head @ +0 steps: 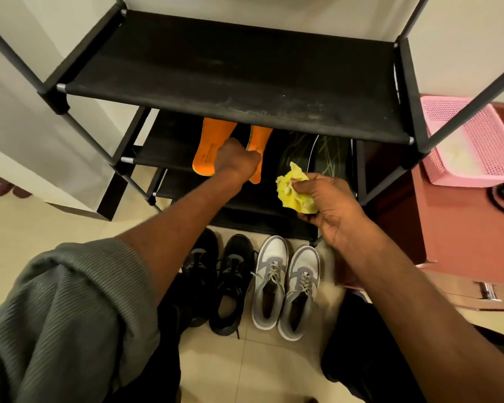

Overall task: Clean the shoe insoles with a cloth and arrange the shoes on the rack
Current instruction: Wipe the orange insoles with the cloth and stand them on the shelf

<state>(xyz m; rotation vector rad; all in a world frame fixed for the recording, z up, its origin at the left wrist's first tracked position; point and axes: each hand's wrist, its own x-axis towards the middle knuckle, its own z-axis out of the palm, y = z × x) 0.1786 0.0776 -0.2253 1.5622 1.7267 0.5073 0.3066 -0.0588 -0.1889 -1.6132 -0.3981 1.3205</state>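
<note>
The black shoe rack (233, 91) stands against the wall, and everything sits in relation to it. On its second shelf down lie two orange insoles (205, 149), side by side, their front ends hidden under the top shelf. The left hand (235, 158) reaches in to that shelf with fingers curled over the near end of the right-hand insole (whether it truly grips or only presses there I cannot tell). Further right on the same shelf lie two dark insoles (329, 155) with pale streaks. Just in front of the rack, the right hand (330, 207) pinches a crumpled yellow cloth (296, 189) between thumb and curled fingers. On the floor tiles at the rack's foot stand black sneakers (232, 283) and grey-and-white sneakers (285, 286), toes toward the rack. A pink basket (472, 141) sits to the rack's right
</note>
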